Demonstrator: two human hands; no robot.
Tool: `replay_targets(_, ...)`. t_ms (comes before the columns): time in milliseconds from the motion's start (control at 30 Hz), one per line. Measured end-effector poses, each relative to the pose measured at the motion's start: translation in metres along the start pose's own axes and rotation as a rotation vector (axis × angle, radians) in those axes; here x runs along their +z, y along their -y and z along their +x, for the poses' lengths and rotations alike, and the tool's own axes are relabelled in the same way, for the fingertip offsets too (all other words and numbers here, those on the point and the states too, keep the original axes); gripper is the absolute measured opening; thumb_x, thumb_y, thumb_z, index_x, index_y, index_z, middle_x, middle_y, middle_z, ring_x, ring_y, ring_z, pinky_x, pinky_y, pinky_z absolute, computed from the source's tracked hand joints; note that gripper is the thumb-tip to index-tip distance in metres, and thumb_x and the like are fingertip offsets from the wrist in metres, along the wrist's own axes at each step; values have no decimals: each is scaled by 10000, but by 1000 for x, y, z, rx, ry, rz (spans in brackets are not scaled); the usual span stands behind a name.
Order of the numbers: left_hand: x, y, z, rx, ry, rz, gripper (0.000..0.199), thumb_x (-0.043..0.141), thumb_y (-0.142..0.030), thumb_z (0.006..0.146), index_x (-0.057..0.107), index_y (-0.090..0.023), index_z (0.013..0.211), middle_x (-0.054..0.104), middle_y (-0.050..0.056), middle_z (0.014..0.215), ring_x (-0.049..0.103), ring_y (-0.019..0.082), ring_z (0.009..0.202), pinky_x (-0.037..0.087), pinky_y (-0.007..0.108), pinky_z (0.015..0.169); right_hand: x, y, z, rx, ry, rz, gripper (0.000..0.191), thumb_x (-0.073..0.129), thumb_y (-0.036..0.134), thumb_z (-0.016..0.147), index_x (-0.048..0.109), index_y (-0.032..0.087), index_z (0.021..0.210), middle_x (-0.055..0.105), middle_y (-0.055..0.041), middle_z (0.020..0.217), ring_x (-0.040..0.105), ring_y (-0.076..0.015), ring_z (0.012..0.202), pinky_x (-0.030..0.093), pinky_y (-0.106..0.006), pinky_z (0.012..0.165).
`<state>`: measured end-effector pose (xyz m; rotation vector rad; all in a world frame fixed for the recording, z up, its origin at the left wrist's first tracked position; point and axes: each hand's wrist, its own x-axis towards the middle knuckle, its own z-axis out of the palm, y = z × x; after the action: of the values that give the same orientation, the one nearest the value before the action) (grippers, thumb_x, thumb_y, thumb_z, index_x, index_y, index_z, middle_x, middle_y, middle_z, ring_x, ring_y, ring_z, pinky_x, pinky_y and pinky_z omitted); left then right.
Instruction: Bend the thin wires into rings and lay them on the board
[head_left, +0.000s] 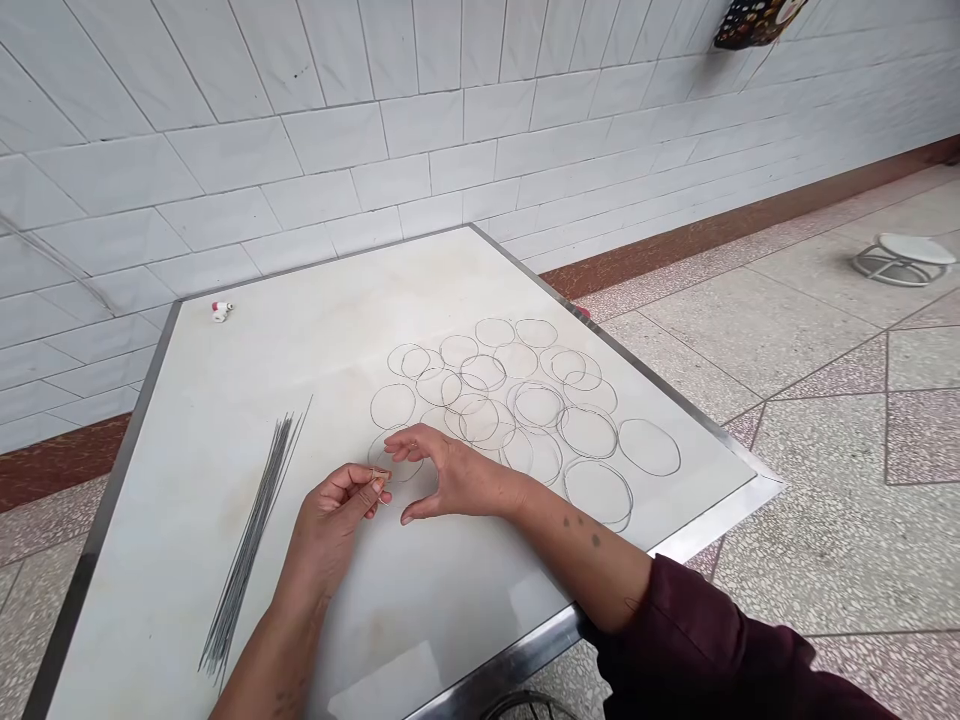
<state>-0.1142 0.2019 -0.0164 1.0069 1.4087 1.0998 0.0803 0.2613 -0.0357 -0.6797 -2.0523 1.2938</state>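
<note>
My left hand is closed in a pinch above the table, with a thin piece of wire showing at its fingertips. Most of that wire is hidden by the fingers, so its full shape cannot be seen. Just to the right, my right hand is open, thumb and fingers spread apart in a curve facing the left hand. Many thin wire rings lie flat on the table beyond and right of my right hand, several overlapping. Left of my left hand lies a bundle of straight grey wires.
The white table has a metal edge and stands near a white tiled wall. A small red and white object sits at its far left corner. On the speckled floor at right is a low round stool. A dark patterned item hangs on the wall.
</note>
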Motion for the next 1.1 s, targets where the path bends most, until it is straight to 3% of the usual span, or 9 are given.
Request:
replay_targets(200, 0, -1, 0, -32, -30, -71, 229, 818, -387, 684, 750, -195, 788, 700, 57, 910, 558, 158, 715, 456, 304, 719, 0, -3, 1, -1, -16, 22, 837, 872, 269, 651, 417, 288, 1354, 545, -80, 1318, 559, -242, 1220, 470, -462, 1032)
replay_targets(400, 2, -2, -1, -73, -5, -298, 223, 810, -337, 727, 764, -173, 869, 724, 88, 997, 646, 206, 869, 506, 340, 843, -1, 0, 1, 11, -48, 57, 894, 883, 263, 638, 390, 321, 1381, 559, -64, 1314, 563, -240, 1221, 461, -458, 1032)
replay_targets(567, 8, -4, -4, -221, 27, -580, 203, 666, -333, 875, 732, -156, 950, 714, 132, 1133, 657, 241, 1048, 504, 370, 953, -1, 0, 1, -21, -66, 43, 933, 900, 288, 613, 392, 321, 1395, 544, -62, 1339, 538, -236, 1241, 444, -436, 1048)
replay_targets(700, 17, -7, -8, -311, 112, -759, 376, 517, -436, 948, 681, -151, 1129, 655, 160, 1288, 560, 277, 1261, 446, 418, 1061, -2, -1, 1, -38, -70, -28, 899, 905, 336, 602, 440, 299, 1372, 481, -75, 1396, 445, -256, 1311, 407, -452, 1086)
replay_targets(867, 22, -7, -12, -316, 124, -825, 467, 483, -460, 957, 609, -134, 1266, 630, 174, 1332, 513, 280, 1320, 420, 424, 1100, -1, -1, 2, -30, -51, -77, 918, 910, 345, 592, 440, 301, 1379, 466, -77, 1398, 412, -271, 1315, 414, -466, 1081)
replay_targets(1100, 20, -4, -12, -301, 92, -838, 434, 485, -439, 960, 636, -127, 1223, 650, 174, 1299, 531, 285, 1301, 444, 438, 1087, 1, -4, 3, -53, -39, -117, 966, 915, 320, 583, 415, 303, 1409, 485, -82, 1393, 428, -282, 1292, 403, -478, 1081)
